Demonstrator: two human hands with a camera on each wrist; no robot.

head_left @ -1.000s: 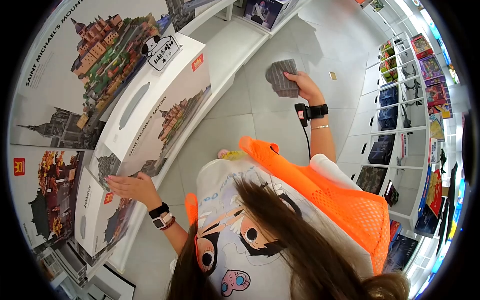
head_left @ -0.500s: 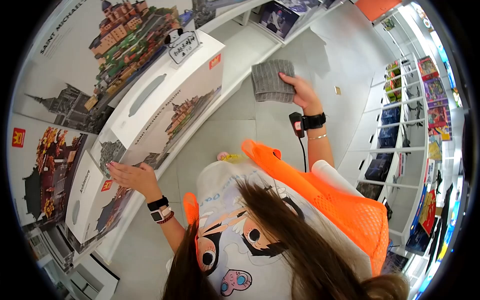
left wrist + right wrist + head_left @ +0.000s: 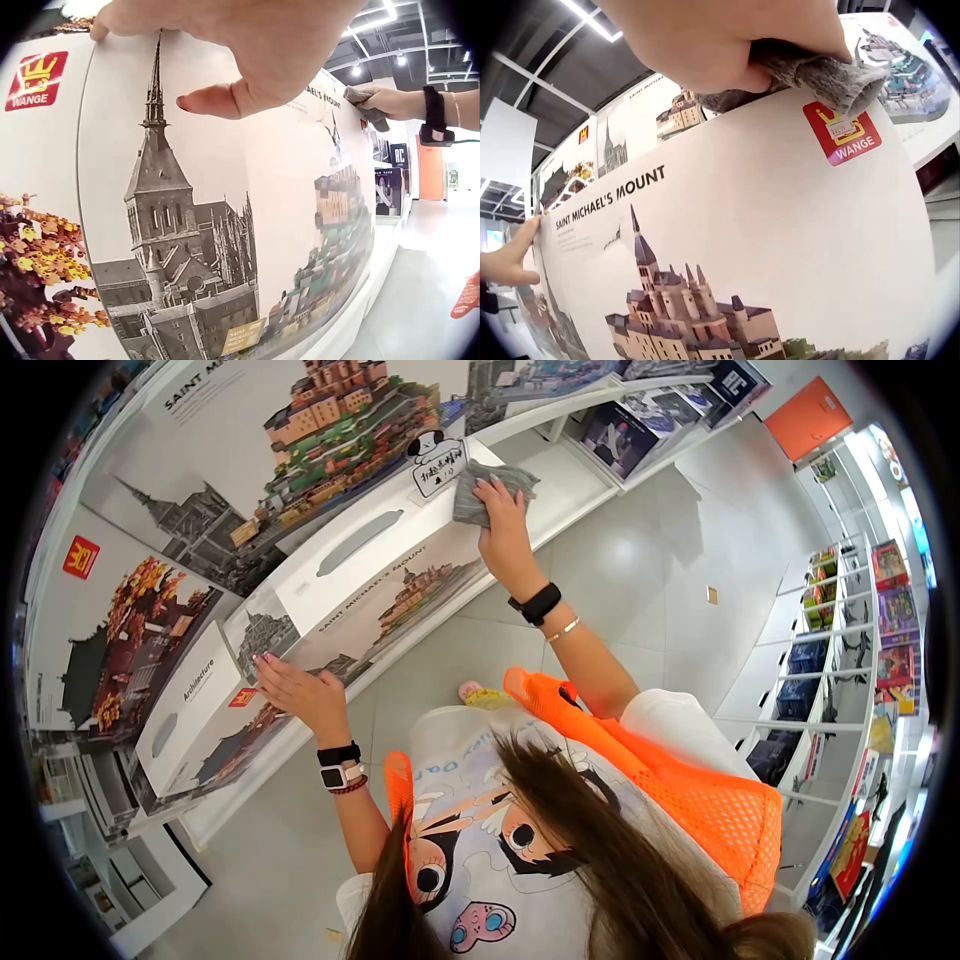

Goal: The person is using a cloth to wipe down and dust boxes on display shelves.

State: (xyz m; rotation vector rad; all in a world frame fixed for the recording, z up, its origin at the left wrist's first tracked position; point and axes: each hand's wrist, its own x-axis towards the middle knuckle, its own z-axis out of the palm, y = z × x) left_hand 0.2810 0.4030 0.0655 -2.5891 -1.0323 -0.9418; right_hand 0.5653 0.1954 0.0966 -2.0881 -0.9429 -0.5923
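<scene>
My right hand (image 3: 510, 545) holds a folded grey cloth (image 3: 468, 507) on the top right end of a white Saint Michael's Mount box (image 3: 330, 632). In the right wrist view the cloth (image 3: 862, 84) bunches beneath the palm and thumb, over the top edge above the red WANGE logo. My left hand (image 3: 308, 698) rests at the box's left end, fingers mostly straight. In the left wrist view its fingertips touch the top corner, and the thumb extends across the front above a printed church tower.
A small dog-shaped sign (image 3: 440, 468) stands on the box, beside the cloth. An Architecture box (image 3: 190, 705) sits to the left, with large printed boxes (image 3: 215, 425) behind. More boxes (image 3: 620, 440) line the shelf's far end. White shelves (image 3: 835, 700) run along the right.
My right hand has carried the cloth from above the floor, leftward onto the box's top. My left hand stays at the box's left end. The head view has shifted.
</scene>
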